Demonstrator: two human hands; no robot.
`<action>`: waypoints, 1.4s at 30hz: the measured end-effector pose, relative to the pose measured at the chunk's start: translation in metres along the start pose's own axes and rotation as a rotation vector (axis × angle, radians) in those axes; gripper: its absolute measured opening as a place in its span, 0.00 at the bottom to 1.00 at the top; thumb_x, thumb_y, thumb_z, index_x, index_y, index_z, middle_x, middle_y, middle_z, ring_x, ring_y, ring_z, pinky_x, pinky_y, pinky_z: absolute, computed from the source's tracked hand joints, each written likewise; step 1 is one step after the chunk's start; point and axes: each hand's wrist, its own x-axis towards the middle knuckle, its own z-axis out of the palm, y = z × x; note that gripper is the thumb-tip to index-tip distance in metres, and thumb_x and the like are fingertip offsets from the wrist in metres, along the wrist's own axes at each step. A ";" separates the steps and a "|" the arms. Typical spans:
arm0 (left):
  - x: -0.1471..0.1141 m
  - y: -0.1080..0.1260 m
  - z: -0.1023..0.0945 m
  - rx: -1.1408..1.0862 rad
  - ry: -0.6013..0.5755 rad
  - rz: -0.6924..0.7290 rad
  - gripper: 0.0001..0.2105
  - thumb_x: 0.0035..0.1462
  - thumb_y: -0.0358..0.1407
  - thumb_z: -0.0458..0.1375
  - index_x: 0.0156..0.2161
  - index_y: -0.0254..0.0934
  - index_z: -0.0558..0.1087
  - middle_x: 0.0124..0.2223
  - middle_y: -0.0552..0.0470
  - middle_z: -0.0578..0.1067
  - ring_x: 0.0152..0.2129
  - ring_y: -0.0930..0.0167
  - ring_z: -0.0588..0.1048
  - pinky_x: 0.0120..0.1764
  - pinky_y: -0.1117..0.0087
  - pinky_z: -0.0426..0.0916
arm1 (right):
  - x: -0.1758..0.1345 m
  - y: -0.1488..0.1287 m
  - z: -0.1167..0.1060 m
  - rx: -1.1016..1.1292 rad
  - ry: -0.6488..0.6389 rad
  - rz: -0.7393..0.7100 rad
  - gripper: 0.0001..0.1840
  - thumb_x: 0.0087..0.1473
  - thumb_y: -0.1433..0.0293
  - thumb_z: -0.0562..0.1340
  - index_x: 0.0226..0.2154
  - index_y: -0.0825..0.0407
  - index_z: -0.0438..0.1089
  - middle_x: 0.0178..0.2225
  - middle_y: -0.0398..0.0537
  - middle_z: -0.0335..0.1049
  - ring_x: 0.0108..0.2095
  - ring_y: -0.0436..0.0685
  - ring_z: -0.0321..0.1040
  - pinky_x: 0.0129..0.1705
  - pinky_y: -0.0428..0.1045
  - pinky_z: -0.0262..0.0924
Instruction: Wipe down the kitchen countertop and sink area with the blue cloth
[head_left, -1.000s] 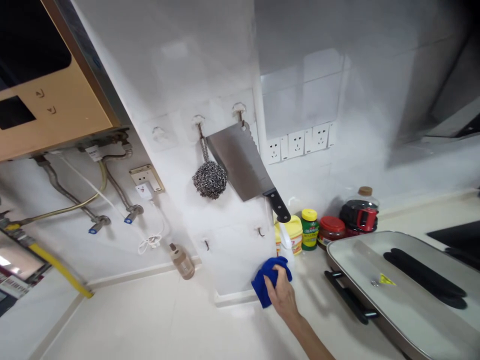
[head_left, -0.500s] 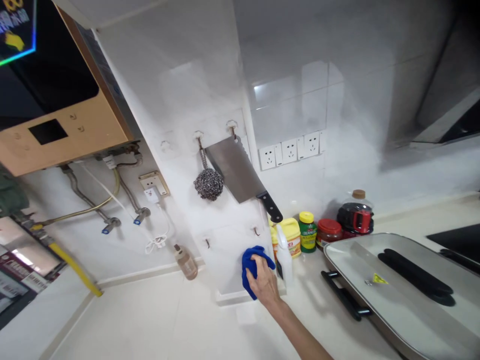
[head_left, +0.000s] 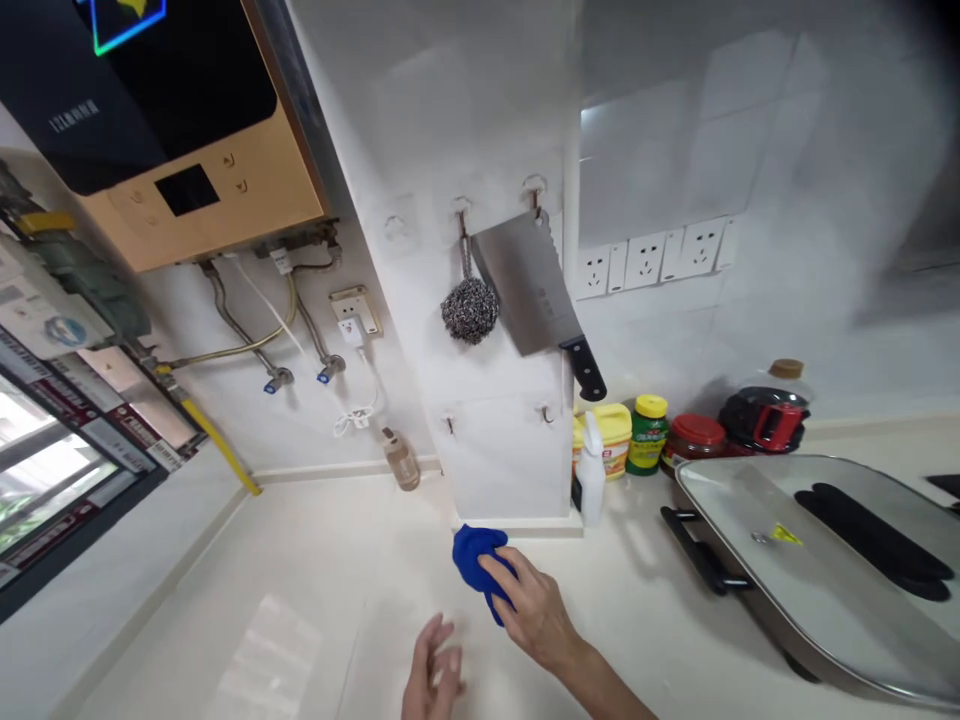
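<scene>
Head camera looks down at my right hand (head_left: 534, 612), whose fingers are curled over a blue cloth (head_left: 474, 560) and press it flat against the pale counter (head_left: 315, 590) — the cloth sits just in front of the foot of the white pillar (head_left: 510, 460), near that pillar's left corner. My left hand (head_left: 433, 678) hovers low at the bottom edge, below and left of the pillar, fingers loosely spread and holding nothing; it is close to the cloth but apart from it.

On the pillar's face a steel scourer (head_left: 470, 308) hangs from a hook, and a cleaver (head_left: 534, 290) hangs just beside it on the next hook, blade up and black handle pointing down to the right. At the pillar's right foot stands a white spray bottle (head_left: 591, 482), touching or nearly touching the base. Right of the pillar, against the tiled wall, stand a yellow tub (head_left: 613, 452), a green jar with a yellow lid (head_left: 648, 434), a red-lidded jar (head_left: 694, 440) and a jug with a red clasp (head_left: 765, 420). Further right of the pillar lies a large steel tray (head_left: 720, 500) with black handles. Left of the pillar, a small brown bottle (head_left: 400, 460) leans at the wall's base, and a gold water heater (head_left: 225, 190) is mounted high up — pipes run beneath it
</scene>
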 end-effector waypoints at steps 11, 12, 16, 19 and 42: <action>-0.014 0.059 0.044 -0.006 -0.311 0.198 0.36 0.50 0.54 0.65 0.61 0.41 0.68 0.63 0.41 0.68 0.61 0.56 0.66 0.62 0.57 0.63 | -0.038 -0.041 -0.016 0.052 -0.043 -0.039 0.24 0.61 0.72 0.53 0.59 0.48 0.63 0.45 0.53 0.70 0.40 0.55 0.72 0.35 0.49 0.72; -0.014 0.060 0.044 0.021 -0.322 0.205 0.31 0.50 0.54 0.65 0.56 0.40 0.72 0.59 0.42 0.72 0.58 0.56 0.69 0.61 0.57 0.63 | -0.040 -0.042 -0.016 0.058 -0.040 -0.026 0.24 0.61 0.73 0.53 0.59 0.48 0.63 0.45 0.53 0.71 0.40 0.55 0.72 0.36 0.48 0.72; -0.013 0.064 0.042 0.017 -0.271 0.164 0.23 0.57 0.57 0.57 0.40 0.38 0.77 0.43 0.46 0.79 0.45 0.61 0.76 0.55 0.60 0.68 | -0.046 -0.048 -0.017 0.038 -0.055 -0.058 0.27 0.56 0.77 0.54 0.58 0.49 0.64 0.46 0.54 0.71 0.44 0.57 0.72 0.40 0.50 0.73; -0.013 0.066 0.041 0.008 -0.253 0.121 0.26 0.57 0.60 0.54 0.37 0.37 0.78 0.38 0.47 0.80 0.41 0.62 0.77 0.51 0.61 0.70 | -0.052 -0.050 -0.015 0.033 -0.081 -0.057 0.31 0.52 0.78 0.54 0.59 0.50 0.63 0.47 0.55 0.71 0.46 0.59 0.72 0.40 0.51 0.74; -0.001 -0.005 0.040 -0.222 -0.238 -0.174 0.40 0.47 0.54 0.68 0.63 0.43 0.64 0.65 0.39 0.67 0.38 0.66 0.79 0.39 0.66 0.77 | -0.082 0.012 -0.048 0.691 -0.193 0.816 0.22 0.47 0.57 0.67 0.44 0.48 0.72 0.43 0.49 0.73 0.46 0.62 0.70 0.54 0.57 0.64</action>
